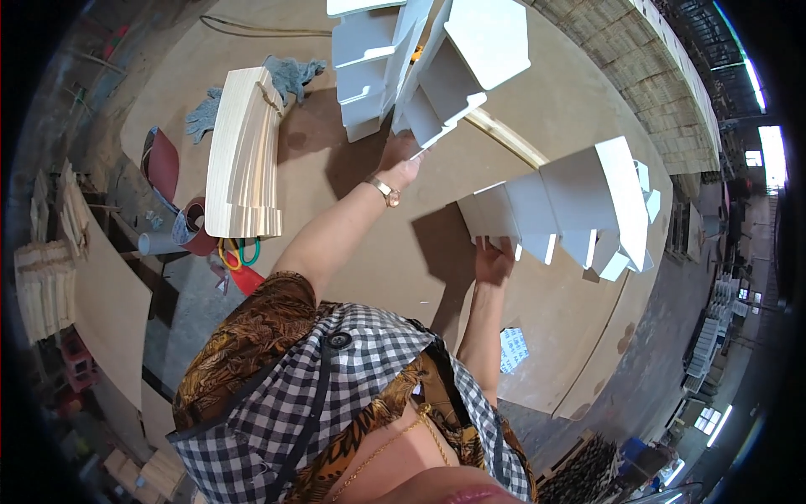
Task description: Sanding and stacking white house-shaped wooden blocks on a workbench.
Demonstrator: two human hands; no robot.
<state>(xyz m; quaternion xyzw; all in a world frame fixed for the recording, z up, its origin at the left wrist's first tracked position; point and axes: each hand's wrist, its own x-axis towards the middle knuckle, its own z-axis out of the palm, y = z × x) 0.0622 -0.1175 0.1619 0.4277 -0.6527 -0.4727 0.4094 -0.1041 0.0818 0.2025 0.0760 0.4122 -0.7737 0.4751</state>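
Two white tiered units of thin slotted panels are over the brown tabletop. My left hand (pixel 399 161), with a gold watch on its wrist, is closed on the near end of the upper white tiered unit (pixel 437 84); its fingertips are partly hidden by the panels. To the right, my right hand (pixel 494 262) is closed on the lower edge of another white tiered unit (pixel 554 206), which is tilted with its wide end to the right. Some of those fingers are hidden behind the panel.
A stack of pale wooden strips (pixel 243 160) lies left on the brown tabletop (pixel 336 260), beside grey gloves (pixel 290 77). Near it are sandpaper rolls (pixel 195 225) and scissors (pixel 250 252). A wooden strip (pixel 512 139) lies between the units. Stacked boards (pixel 638 84) stand behind.
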